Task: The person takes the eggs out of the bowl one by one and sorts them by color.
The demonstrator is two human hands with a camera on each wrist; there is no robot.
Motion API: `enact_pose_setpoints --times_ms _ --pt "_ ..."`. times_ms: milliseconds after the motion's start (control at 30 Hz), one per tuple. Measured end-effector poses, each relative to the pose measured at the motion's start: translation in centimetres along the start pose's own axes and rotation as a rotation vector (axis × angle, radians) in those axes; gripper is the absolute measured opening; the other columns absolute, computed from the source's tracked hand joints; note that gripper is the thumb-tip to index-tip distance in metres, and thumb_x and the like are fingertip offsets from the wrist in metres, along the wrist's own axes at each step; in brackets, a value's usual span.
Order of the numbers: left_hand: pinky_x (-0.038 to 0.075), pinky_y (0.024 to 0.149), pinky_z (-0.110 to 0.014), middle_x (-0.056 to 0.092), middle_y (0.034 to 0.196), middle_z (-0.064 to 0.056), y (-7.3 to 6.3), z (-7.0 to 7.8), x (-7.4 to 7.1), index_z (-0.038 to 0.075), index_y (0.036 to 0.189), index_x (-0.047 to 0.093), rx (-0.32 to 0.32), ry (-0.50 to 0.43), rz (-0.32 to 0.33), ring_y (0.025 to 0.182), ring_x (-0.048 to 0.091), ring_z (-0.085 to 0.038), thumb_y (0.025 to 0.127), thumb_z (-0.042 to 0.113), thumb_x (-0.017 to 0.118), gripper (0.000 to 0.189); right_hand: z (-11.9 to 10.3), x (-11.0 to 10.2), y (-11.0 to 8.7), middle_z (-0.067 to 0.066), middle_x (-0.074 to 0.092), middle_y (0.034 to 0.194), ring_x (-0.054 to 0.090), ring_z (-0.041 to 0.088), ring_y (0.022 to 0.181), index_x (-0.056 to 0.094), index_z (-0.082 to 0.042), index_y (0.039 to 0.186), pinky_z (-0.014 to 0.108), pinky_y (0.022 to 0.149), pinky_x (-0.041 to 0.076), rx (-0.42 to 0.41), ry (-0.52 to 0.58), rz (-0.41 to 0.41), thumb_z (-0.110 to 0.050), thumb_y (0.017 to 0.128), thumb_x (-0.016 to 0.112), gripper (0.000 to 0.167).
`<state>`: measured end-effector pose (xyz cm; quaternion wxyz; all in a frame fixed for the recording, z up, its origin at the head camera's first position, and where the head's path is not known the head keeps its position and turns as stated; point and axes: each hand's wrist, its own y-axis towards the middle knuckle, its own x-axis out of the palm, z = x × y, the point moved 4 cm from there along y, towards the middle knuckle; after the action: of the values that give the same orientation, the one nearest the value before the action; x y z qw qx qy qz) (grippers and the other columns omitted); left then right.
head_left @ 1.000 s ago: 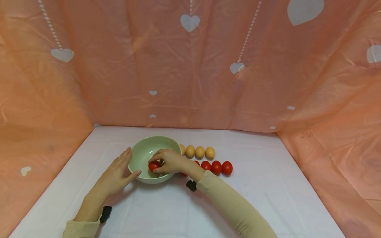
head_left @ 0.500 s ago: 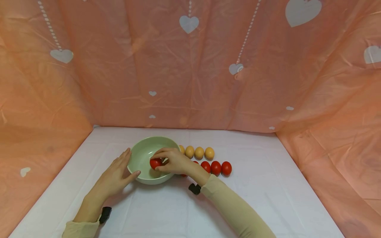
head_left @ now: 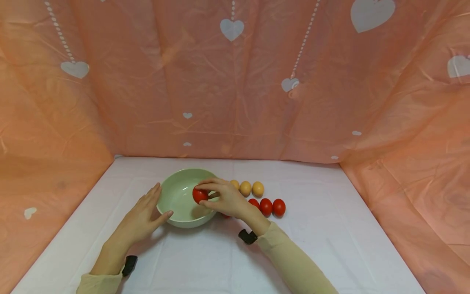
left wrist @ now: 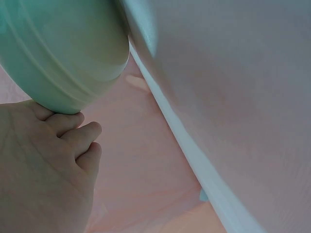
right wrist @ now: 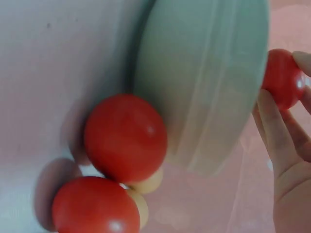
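Note:
My right hand (head_left: pixel 225 200) pinches a red egg (head_left: pixel 200 195) between thumb and fingertips, over the right part of the pale green bowl (head_left: pixel 178 202). In the right wrist view the held egg (right wrist: pixel 284 78) shows just past the bowl's rim, level with it. The left hand (head_left: pixel 141 218) rests against the bowl's left side, its fingers fairly straight along the outside and the thumb near the front rim. Seen from the left wrist, the fingers (left wrist: pixel 80 138) touch the bowl's outer wall (left wrist: pixel 63 53). No other egg shows inside the bowl.
Right of the bowl, several red eggs (head_left: pixel 266 207) stand in a row, partly hidden by the right forearm. Behind them is a row of yellow eggs (head_left: pixel 245 188). One red egg (right wrist: pixel 125 138) sits close beside the bowl. An orange curtain (head_left: pixel 235 94) surrounds the white table (head_left: pixel 312 245).
My right hand has lifted the red egg from low inside the bowl, up and to the right, to around rim height. The left hand and bowl have stayed in place.

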<state>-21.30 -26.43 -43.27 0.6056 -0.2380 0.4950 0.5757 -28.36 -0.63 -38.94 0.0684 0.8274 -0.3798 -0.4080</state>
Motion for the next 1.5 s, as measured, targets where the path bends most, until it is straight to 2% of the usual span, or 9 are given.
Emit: enact_pose_setpoints --times_ms 267,467,567,867,1000,1133,1233,1500 --pt "0.025 0.122 -0.063 0.024 0.167 -0.030 0.0 0.0 0.1 -0.012 0.158 0.026 -0.001 0.001 -0.003 0.152 0.027 -0.049 0.100 0.048 0.066 0.093 -0.2 -1.9 -1.7 0.015 0.066 0.133 0.072 0.025 0.108 0.072 -0.002 0.129 0.024 0.084 0.062 -0.076 0.037 0.140 -0.004 0.089 0.081 0.041" --pt "0.024 0.123 -0.063 0.023 0.167 -0.030 0.0 0.1 0.1 -0.012 0.159 0.025 -0.002 -0.003 -0.004 0.152 0.026 -0.049 0.100 0.048 0.066 0.093 0.2 -3.6 -3.0 0.016 0.067 0.131 0.072 0.028 0.101 0.073 -0.001 0.126 0.042 0.079 0.065 -0.119 0.035 0.235 -0.001 0.086 0.083 0.041" --pt "0.024 0.123 -0.063 0.023 0.167 -0.030 0.0 0.2 0.0 -0.012 0.159 0.025 0.000 -0.004 -0.004 0.152 0.026 -0.049 0.100 0.048 0.066 0.093 0.5 -4.5 -3.8 0.018 0.067 0.130 0.073 0.029 0.098 0.073 0.001 0.125 0.042 0.077 0.066 -0.126 0.026 0.263 0.001 0.086 0.084 0.041" --pt "0.022 0.124 -0.061 0.022 0.167 -0.030 -0.1 0.2 -0.2 -0.013 0.159 0.023 -0.001 -0.005 -0.003 0.152 0.026 -0.049 0.101 0.047 0.066 0.094 1.4 -6.9 -5.6 0.016 0.067 0.130 0.073 0.028 0.099 0.073 0.001 0.125 0.039 0.079 0.065 -0.062 0.016 0.309 0.001 0.086 0.083 0.040" --pt "0.022 0.124 -0.060 0.022 0.167 -0.030 -0.1 0.0 -0.1 -0.012 0.159 0.023 0.000 -0.003 0.000 0.153 0.026 -0.049 0.101 0.047 0.066 0.094 1.2 -7.9 -6.6 0.019 0.067 0.129 0.073 0.032 0.099 0.073 0.004 0.123 0.041 0.079 0.065 -0.026 -0.006 0.338 0.003 0.086 0.083 0.039" --pt "0.023 0.124 -0.060 0.023 0.167 -0.030 0.0 0.0 0.0 -0.012 0.159 0.024 0.005 -0.002 0.001 0.152 0.026 -0.049 0.100 0.047 0.066 0.094 2.3 -8.5 -7.8 0.019 0.067 0.130 0.073 0.033 0.100 0.073 0.003 0.122 0.042 0.080 0.065 0.016 -0.012 0.364 0.005 0.083 0.084 0.041" --pt "0.022 0.125 -0.059 0.022 0.167 -0.029 0.0 0.0 0.0 -0.012 0.159 0.023 0.008 -0.003 0.001 0.153 0.026 -0.048 0.100 0.047 0.067 0.094 2.4 -8.9 -8.5 0.025 0.067 0.128 0.073 0.038 0.097 0.072 0.009 0.121 0.047 0.078 0.065 0.031 -0.020 0.390 0.013 0.080 0.082 0.042" --pt "0.021 0.126 -0.057 0.023 0.167 -0.030 0.0 0.2 0.0 -0.012 0.159 0.024 0.020 -0.007 0.006 0.152 0.026 -0.048 0.100 0.046 0.067 0.093 0.0 -10.4 -10.1 0.033 0.066 0.122 0.072 0.044 0.090 0.069 0.017 0.116 0.052 0.075 0.063 0.013 -0.049 0.417 0.020 0.078 0.079 0.039"
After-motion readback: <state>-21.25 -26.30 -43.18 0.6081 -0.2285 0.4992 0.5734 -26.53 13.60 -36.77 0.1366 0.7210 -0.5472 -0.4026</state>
